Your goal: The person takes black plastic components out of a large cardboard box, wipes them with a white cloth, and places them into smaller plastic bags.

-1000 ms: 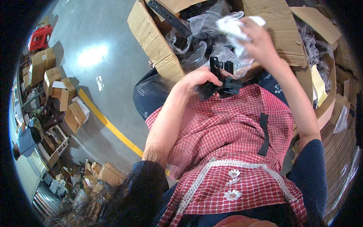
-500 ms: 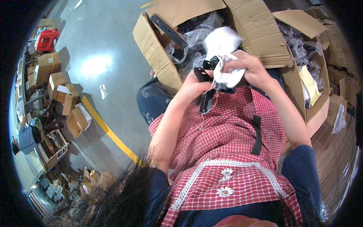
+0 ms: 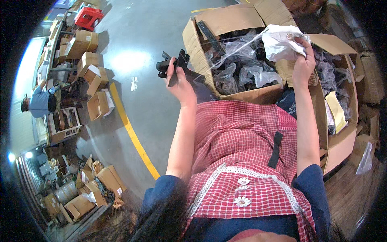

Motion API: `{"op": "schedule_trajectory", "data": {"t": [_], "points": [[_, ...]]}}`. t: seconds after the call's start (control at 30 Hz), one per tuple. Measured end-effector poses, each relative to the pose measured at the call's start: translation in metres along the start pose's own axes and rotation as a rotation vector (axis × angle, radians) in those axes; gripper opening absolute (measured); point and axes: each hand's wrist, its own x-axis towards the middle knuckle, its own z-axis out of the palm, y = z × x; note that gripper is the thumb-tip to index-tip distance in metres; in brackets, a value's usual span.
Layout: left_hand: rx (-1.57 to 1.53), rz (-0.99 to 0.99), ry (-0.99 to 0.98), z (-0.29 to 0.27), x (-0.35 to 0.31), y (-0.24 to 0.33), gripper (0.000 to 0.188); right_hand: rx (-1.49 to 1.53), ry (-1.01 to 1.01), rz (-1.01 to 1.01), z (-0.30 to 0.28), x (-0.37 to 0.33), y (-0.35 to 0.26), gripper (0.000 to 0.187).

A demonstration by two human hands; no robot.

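Note:
Out to the left, over the grey floor, my left hand (image 3: pixel 182 86) is closed round a black bracket-like part (image 3: pixel 174 64) with holes in it; its exact kind I cannot make out. My right hand (image 3: pixel 305 64) grips a crumpled white cloth (image 3: pixel 280 43) above the right side of an open cardboard box (image 3: pixel 252 95). A thin pale strand trails leftward from the cloth. Inside that box lie dark parts in clear plastic bags (image 3: pixel 242 72), and a long black perforated strip (image 3: pixel 210 36) leans at its far left corner.
On the right, a second open carton (image 3: pixel 340 147) holds plastic-wrapped items and a yellow sheet (image 3: pixel 336 112). A yellow line (image 3: pixel 131 131) crosses the floor at left. Beyond it are several cardboard boxes (image 3: pixel 96 107), a red plastic stool (image 3: pixel 88 18) and a person in blue (image 3: pixel 40 101).
My hands have moved apart. The left has carried the black part left, away from my lap; the right has drawn the white cloth off it to the right. The view has shifted too.

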Motion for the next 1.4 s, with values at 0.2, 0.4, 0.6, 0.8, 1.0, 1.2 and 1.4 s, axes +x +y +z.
{"op": "schedule_trajectory", "data": {"t": [0.2, 0.4, 0.6, 0.8, 1.0, 1.2, 1.4], "points": [[0.017, -0.063, 0.026, 0.001, 0.012, 0.008, 0.030, -1.317, -0.546, 0.257, -0.017, 0.005, 0.079, 0.066], [-0.097, -0.187, -0.179, 0.018, -0.030, 0.045, 0.030, -0.099, -0.984, 0.075, 0.065, -0.072, -0.061, 0.085], [-0.196, -0.190, -0.145, 0.014, -0.028, 0.052, 0.033, -0.275, -1.193, -0.097, 0.056, -0.116, -0.084, 0.035], [-0.269, -0.690, -0.192, -0.010, -0.018, 0.066, 0.030, -1.314, -0.762, 0.072, -0.039, -0.050, -0.039, 0.057], [-0.404, -1.052, -0.534, 0.010, -0.062, 0.100, 0.022, -0.719, -0.805, -0.520, -0.024, -0.087, -0.155, 0.065], [-0.441, -1.172, -0.650, 0.028, -0.091, 0.142, 0.046, -0.581, -0.979, -0.734, -0.017, -0.137, -0.153, 0.049], [-0.412, -1.237, -0.907, 0.028, -0.101, 0.140, 0.081, -0.351, -0.470, -0.321, -0.032, -0.148, -0.155, 0.027]]}}
